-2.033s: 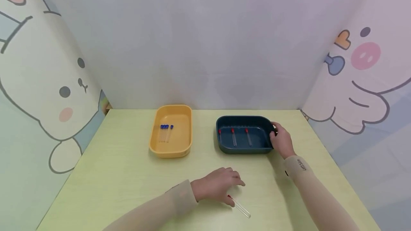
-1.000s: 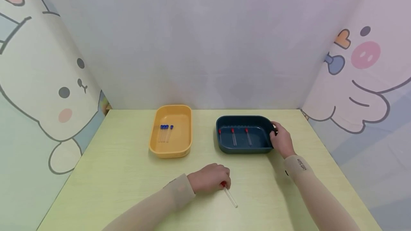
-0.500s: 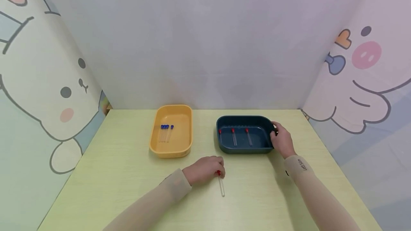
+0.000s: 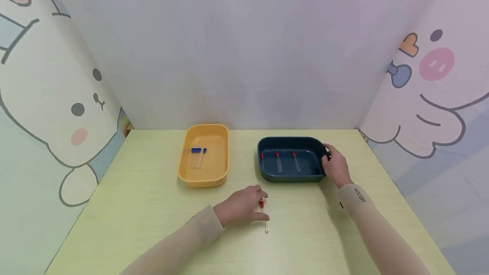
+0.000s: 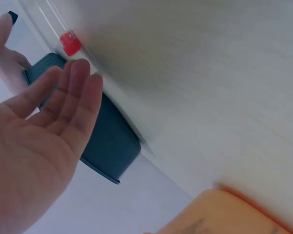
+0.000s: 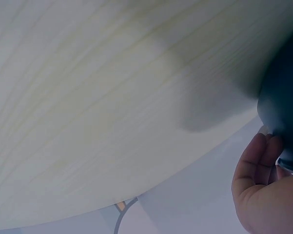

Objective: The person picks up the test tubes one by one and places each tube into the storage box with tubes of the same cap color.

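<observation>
A clear test tube with a red cap (image 4: 261,203) lies on the table, its cap end towards the trays. My left hand (image 4: 240,205) is over it with thumb and fingers spread apart, the thumb crossing above the glass. In the left wrist view the fingers (image 5: 80,92) are extended and the red cap (image 5: 70,43) lies apart from them. My right hand (image 4: 336,166) grips the right end of a dark blue tray (image 4: 292,179), thumb at the rim. Inside that tray are several red-capped tubes (image 4: 296,162); the leftmost is mostly hidden by the wall.
A yellow tray (image 4: 215,139) stands left of the blue one and holds several blue-capped tubes (image 4: 196,158). The pale table (image 4: 153,224) ends at a grey curtain (image 4: 244,54) behind, with cartoon-printed curtains at both sides.
My left hand has pinched the red-capped tube, shifted it left and towards the trays, turned it straighter, then spread its fingers off it. My right hand stays on the blue tray.
</observation>
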A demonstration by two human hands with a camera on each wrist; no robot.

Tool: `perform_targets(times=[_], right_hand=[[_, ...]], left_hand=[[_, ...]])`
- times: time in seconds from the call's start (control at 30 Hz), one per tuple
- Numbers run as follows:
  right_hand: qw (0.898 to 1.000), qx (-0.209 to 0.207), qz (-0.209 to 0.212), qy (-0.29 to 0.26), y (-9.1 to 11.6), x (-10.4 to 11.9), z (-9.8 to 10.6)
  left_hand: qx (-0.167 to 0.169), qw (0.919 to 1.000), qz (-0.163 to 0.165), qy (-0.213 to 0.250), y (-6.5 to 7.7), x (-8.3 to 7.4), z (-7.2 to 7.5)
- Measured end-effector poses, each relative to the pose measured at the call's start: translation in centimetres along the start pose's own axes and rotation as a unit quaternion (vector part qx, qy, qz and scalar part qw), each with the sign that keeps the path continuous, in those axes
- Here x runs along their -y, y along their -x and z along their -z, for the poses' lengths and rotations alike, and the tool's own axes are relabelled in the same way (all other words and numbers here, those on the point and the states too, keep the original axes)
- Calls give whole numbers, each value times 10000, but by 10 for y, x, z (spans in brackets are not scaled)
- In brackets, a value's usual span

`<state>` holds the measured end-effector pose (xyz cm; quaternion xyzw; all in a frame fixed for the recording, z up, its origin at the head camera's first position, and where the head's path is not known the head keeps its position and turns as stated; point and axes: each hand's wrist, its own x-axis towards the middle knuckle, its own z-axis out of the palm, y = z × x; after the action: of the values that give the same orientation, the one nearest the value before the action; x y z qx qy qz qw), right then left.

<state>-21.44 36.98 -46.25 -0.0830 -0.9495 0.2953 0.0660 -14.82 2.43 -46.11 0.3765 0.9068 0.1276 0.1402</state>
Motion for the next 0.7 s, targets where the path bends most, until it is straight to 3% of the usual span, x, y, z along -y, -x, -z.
perform_targets(times=[0.37,0.53,0.7], right_hand=[[10000,22,-20,-22,0,0,1],[10000,8,-12,-35,0,0,1],[10000,28,-43,-27,-1,0,0]], left_hand=[[-266,9933,-189,-1108,10,-22,-18],[-491,9916,-140,-1187,9,-28,-21],[-457,9940,-218,-970,4,-28,-18]])
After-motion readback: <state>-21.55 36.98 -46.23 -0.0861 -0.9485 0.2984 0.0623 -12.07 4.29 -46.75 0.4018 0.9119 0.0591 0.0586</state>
